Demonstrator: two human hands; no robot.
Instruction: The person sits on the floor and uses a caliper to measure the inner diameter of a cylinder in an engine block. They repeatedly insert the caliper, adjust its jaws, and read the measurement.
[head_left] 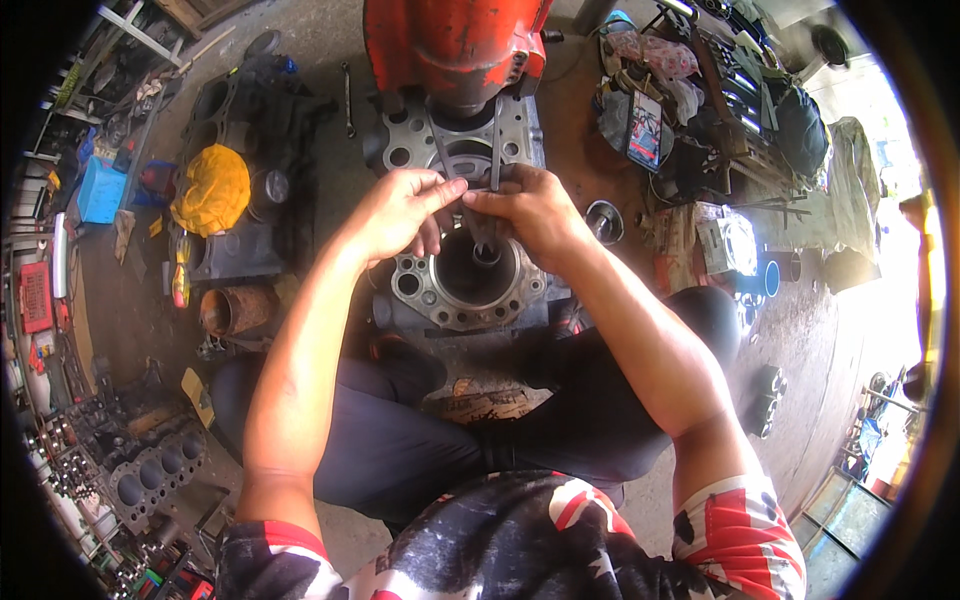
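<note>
A grey metal engine block (408,131) with large round bores lies in front of me. My left hand (405,212) is over its middle, thumb and fingers closed in a pinch. Close against it, my right hand (535,212) is also closed, its thumb tip almost meeting the left thumb. What the fingers hold is too small and covered to make out. Between and below the hands, a dark metal piece with a ring-shaped end (487,251) hangs over the near bore. Two narrow metal bars (497,140) run from the far side toward my fingers.
A worn red machine housing (455,50) stands over the block's far end. On the left are a yellow cloth bundle (212,190), a rusty cylinder sleeve (236,311) and a wrench (348,100). A phone (645,132) and cluttered tools are at right.
</note>
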